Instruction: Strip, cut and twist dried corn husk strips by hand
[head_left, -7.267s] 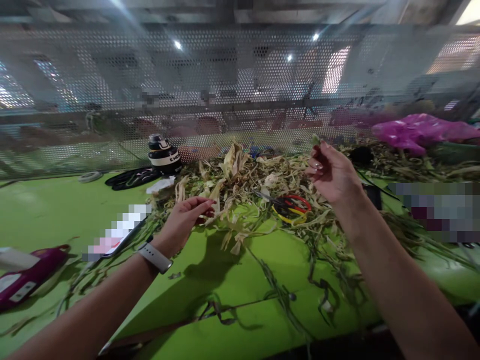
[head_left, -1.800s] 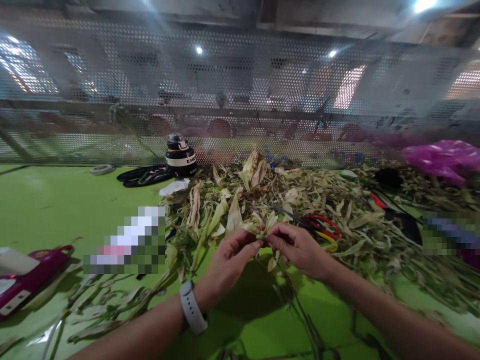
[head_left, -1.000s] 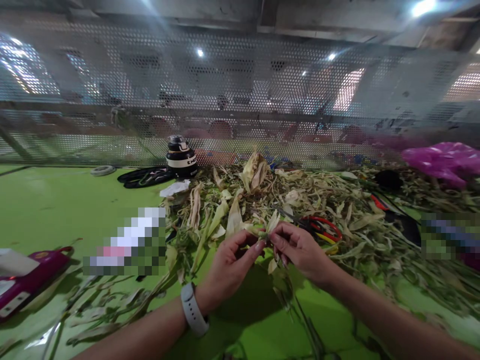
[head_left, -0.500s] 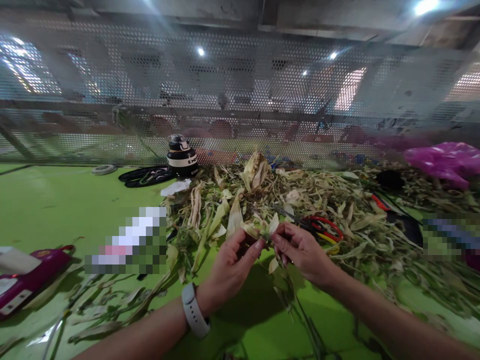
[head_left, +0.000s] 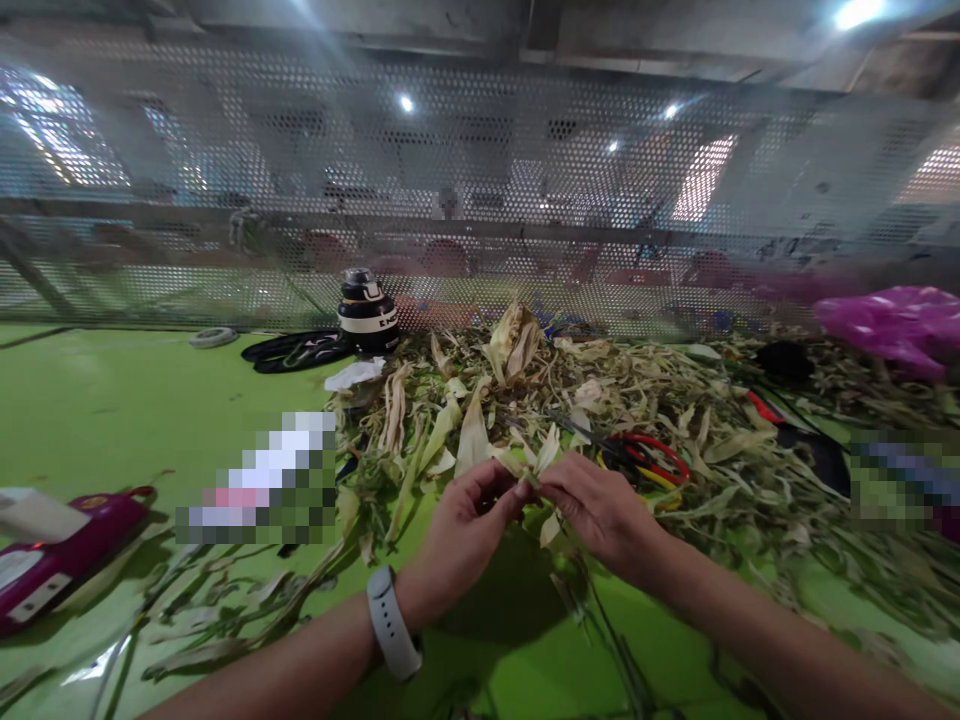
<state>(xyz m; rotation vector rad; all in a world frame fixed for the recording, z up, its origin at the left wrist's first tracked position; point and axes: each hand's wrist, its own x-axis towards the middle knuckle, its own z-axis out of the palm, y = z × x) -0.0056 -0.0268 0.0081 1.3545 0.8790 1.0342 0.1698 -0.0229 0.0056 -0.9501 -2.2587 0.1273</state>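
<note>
At far left on the green table (head_left: 112,400) lies a purple power strip (head_left: 64,560), then a black bottle (head_left: 367,326) before a perforated screen (head_left: 472,170). Centrally, fingers of my left hand (head_left: 459,530) and right hand (head_left: 611,515) pinch a leafy scrap (head_left: 531,471) above the table; rightward, a magenta plastic bag (head_left: 892,322).

leafy piece (head_left: 531,471) | pale green | partly hidden, apparently bunched | one tip upward | between left grip (head_left: 466,525) and right grip (head_left: 606,512)

Fingers (head_left: 574,490) hide part of the leafy piece (head_left: 531,468). The left edge cuts off the purple device (head_left: 90,530), the right edge the pink bag (head_left: 892,322). Pixelation obscures an object (head_left: 262,475) at left. Beyond the far mesh (head_left: 480,150), shapes (head_left: 446,256) blur.
</note>
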